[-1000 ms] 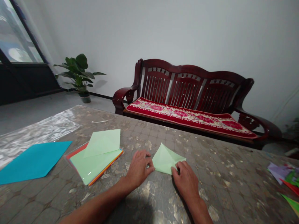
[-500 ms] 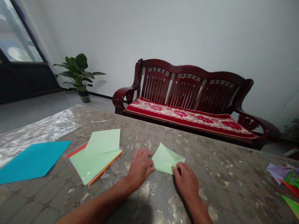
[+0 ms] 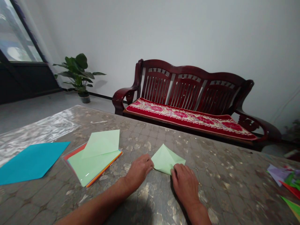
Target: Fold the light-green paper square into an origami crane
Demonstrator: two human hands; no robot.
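Note:
A pale green sheet of folded paper lies on the table in front of me, its top corner pointing away and creases running down from it. My left hand has its fingers drawn together in a pinch at the paper's left corner. At the lower right edge, my right hand grips the paper between thumb and curled fingers, covering part of that edge.
Left of my hands lies a stack of coloured paper with a loose pale green sheet on top. Farther left is a blue sheet. Several colourful paper pieces sit at the right edge. A wooden bench stands behind the table.
My left hand's fingers, spread before, have closed at the paper's left corner. The paper's near edge now looks slightly lifted or bent. My right hand has barely moved.

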